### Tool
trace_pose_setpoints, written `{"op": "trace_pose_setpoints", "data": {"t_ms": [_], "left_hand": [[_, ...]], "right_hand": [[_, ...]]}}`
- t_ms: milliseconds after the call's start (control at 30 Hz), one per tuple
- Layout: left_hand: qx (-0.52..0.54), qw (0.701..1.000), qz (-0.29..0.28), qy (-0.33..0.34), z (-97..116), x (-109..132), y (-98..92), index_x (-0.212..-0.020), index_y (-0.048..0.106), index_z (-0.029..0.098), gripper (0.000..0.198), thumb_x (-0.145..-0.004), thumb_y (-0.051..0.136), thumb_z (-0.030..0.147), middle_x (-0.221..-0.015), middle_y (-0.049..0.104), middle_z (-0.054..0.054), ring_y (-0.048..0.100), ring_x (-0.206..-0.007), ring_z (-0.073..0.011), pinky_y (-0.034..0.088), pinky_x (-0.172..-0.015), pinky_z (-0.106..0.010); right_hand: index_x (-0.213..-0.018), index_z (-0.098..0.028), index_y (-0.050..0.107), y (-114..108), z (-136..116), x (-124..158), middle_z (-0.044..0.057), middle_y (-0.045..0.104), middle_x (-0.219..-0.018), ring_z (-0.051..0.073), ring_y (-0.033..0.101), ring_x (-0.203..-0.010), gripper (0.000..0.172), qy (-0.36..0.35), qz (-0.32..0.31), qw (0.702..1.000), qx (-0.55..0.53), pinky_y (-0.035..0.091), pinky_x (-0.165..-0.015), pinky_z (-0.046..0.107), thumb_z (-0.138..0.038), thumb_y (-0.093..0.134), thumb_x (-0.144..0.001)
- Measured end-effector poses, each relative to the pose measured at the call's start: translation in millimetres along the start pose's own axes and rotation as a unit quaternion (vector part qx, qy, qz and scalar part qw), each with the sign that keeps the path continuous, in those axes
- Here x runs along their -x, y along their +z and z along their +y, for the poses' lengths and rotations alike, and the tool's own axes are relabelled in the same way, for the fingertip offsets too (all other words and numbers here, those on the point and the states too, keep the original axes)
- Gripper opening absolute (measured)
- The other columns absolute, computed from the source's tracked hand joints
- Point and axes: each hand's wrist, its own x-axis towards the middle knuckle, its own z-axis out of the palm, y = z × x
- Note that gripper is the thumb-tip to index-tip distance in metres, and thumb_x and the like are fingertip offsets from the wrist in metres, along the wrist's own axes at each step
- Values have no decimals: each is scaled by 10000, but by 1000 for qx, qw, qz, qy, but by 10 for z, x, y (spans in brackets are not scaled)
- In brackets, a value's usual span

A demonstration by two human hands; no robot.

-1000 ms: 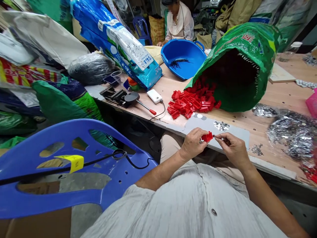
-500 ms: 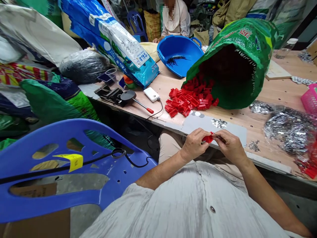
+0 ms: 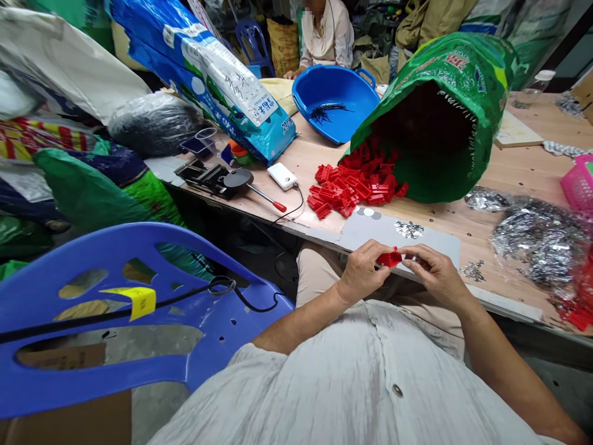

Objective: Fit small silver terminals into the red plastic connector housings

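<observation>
My left hand (image 3: 364, 269) pinches a red plastic piece (image 3: 391, 258) just over the table's front edge, above my lap. My right hand (image 3: 430, 269) is at the right end of that piece, index fingertip against or very close to it. Its thumb and fingers are curled together, and whatever small thing may be between them is too small to make out. Just beyond my hands, a small heap of shiny metal bits (image 3: 409, 229) lies on a grey sheet (image 3: 438, 244). Behind the sheet, a pile of red plastic pieces (image 3: 340, 190) spills from a green sack (image 3: 482, 123).
On the left stand a black hand press (image 3: 215, 179) with a red-tipped lever, a white power bank (image 3: 282, 177) and a blue bag (image 3: 222, 86). A blue basin (image 3: 343, 123) sits behind. Clear bags of metal parts (image 3: 540, 238) lie right. A blue chair (image 3: 139, 247) is beside me; a person (image 3: 327, 37) sits opposite.
My right hand's fingers have loosened and shifted slightly right from the red piece, thumb lowered, so more of the piece shows. My left hand holds it in nearly the same place.
</observation>
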Motion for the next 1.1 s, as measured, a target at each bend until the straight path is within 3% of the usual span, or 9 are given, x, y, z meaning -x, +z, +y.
{"op": "trace_pose_setpoints", "data": {"t_ms": [100,267,567,733,1100], "left_hand": [[49,998,-21,-15,15,-39,-47,-988,643,183,224,-775,713,176,-896,686,-31,652,-839,-149,540,-779,-277],[95,995,-31,0,42,-86,-101,-1037,638,193,243,-819,705,276,-963,697,-48,659,-913,-158,542,-832,-294],[34,999,-21,31,79,-67,-75,-1066,616,206,246,-828,666,168,-988,694,-48,657,-950,-169,546,-859,-318],[15,1000,0,27,93,-74,-80,-1039,615,205,239,-816,661,134,-967,697,-37,659,-927,-162,551,-838,-302],[25,999,7,28,62,-44,2,-1045,617,194,265,-796,677,125,-961,692,-36,654,-917,-154,550,-835,-291]], "right_hand": [[-1069,-253,688,-3,-13,0,58,695,-972,192,639,-879,215,-31,-30,999,-18,509,-778,331,-355,562,-927],[-975,-225,686,-8,-16,8,53,700,-928,188,648,-829,203,5,-31,997,-72,518,-725,308,-391,598,-900],[-972,-220,672,-4,-52,4,58,675,-893,148,560,-669,194,-12,33,999,-7,456,-617,294,-350,535,-928],[-952,-219,609,12,-85,18,-9,597,-710,110,459,-548,133,-5,63,997,34,400,-536,257,-337,567,-907],[-875,-230,579,13,-54,-4,-14,591,-705,114,493,-569,42,-27,61,995,74,403,-550,255,-260,552,-886]]}}
